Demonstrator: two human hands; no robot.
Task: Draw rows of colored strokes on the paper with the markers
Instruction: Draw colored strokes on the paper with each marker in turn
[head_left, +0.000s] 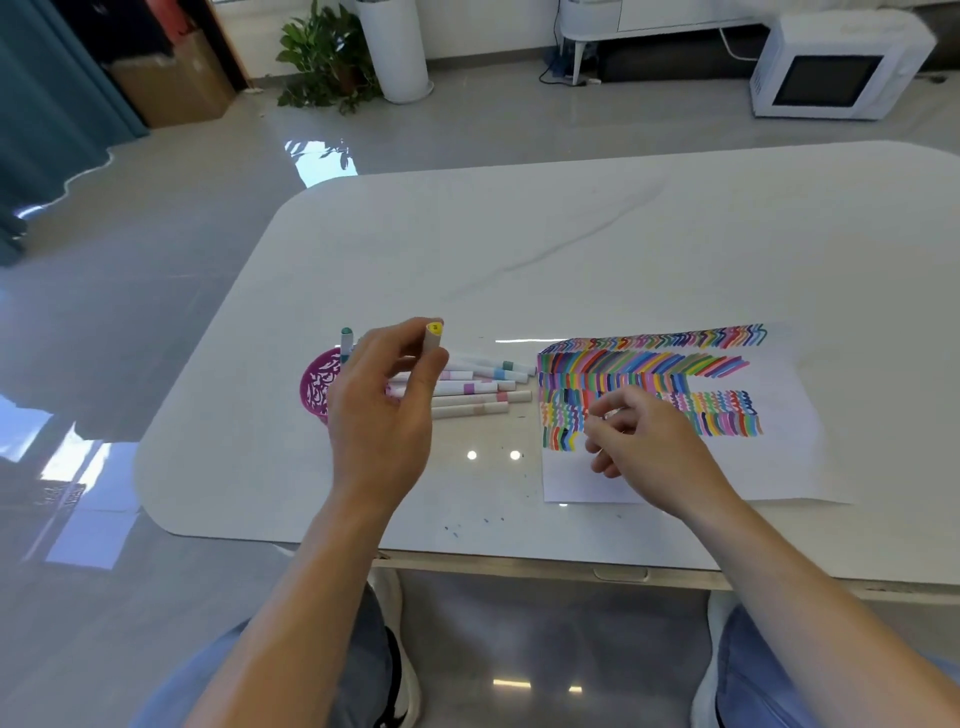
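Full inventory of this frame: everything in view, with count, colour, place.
table: one, white, centre
paper: one, white with rows of many-coloured strokes, table's right
loose markers: about six, white with coloured bands, lying left of the paper
yellow-ended marker: one, in the left hand
teal-capped marker: one, upright behind the left hand
holder: one, purple, perforated, table's left
microwave: one, white, floor, far right
plant: one, green, far floor
cardboard box: one, brown, far left
left hand: grips the yellow-ended marker
right hand: over the paper, fingers curled, contents unclear
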